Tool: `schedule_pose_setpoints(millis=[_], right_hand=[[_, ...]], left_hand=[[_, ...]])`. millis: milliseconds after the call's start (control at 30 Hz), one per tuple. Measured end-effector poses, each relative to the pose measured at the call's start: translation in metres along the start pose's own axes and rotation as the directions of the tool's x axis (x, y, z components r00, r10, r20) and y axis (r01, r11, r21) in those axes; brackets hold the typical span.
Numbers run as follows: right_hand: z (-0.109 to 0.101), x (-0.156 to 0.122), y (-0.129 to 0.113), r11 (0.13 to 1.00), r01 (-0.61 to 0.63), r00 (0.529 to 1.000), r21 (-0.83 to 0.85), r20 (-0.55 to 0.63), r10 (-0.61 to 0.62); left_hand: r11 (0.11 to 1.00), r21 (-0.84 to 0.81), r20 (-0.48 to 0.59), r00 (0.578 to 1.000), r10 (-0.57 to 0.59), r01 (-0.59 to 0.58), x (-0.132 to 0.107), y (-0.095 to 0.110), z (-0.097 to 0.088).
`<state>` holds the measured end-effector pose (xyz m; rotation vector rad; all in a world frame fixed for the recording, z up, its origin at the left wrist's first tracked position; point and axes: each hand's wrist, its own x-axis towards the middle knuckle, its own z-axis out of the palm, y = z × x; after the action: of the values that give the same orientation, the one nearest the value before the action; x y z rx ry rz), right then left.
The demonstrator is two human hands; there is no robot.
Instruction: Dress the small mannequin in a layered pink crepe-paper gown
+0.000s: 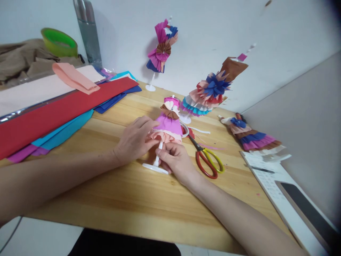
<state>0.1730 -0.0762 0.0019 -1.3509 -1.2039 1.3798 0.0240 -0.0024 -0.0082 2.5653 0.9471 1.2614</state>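
A small paper dress (170,122) in pink, purple and peach, with a brown and white bow at the chest, sits on a miniature white stand (157,169) with a round base. The stand leans a little on the wooden table. My left hand (135,137) has its thumb and fingers closed on the left edge of the peach ruffled hem. With thumb and fingers my right hand (177,160) pinches the stand's pole just below the skirt. Some of the right fingertips are hidden behind the pole.
Scissors (206,156) with red and yellow handles lie right of the hands. Folded crepe paper (66,103) covers the left side. Other paper dresses (161,48) stand behind, and one dress (253,137) lies at right by a white board (269,185) with a phone (301,209).
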Motion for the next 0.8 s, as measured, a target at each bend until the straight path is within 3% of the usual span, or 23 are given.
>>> schedule_pose_setpoints(millis=[167,233,567,800], right_hand=[[0.0006,-0.0015,0.0032,1.0,-0.006,1.0,0.015,0.014,0.005],[0.0007,-0.0017,0.0036,1.0,-0.012,1.0,0.022,0.01,0.011],[0.0002,0.004,0.0019,0.991,-0.084,0.996,0.102,-0.018,0.086],[-0.0013,0.0037,0.0027,0.996,-0.074,0.996,0.058,-0.041,0.077]], left_hand=[[0.965,-0.058,-0.001,0.967,-0.255,0.254,0.0032,-0.0005,-0.0004],[0.953,-0.09,-0.012,0.956,-0.293,0.29,0.0039,-0.0012,-0.0015],[0.967,-0.237,-0.146,0.981,-0.129,0.092,0.0029,-0.0029,0.0012],[0.977,-0.169,-0.162,0.974,-0.156,0.128,0.005,-0.0028,0.0019]])
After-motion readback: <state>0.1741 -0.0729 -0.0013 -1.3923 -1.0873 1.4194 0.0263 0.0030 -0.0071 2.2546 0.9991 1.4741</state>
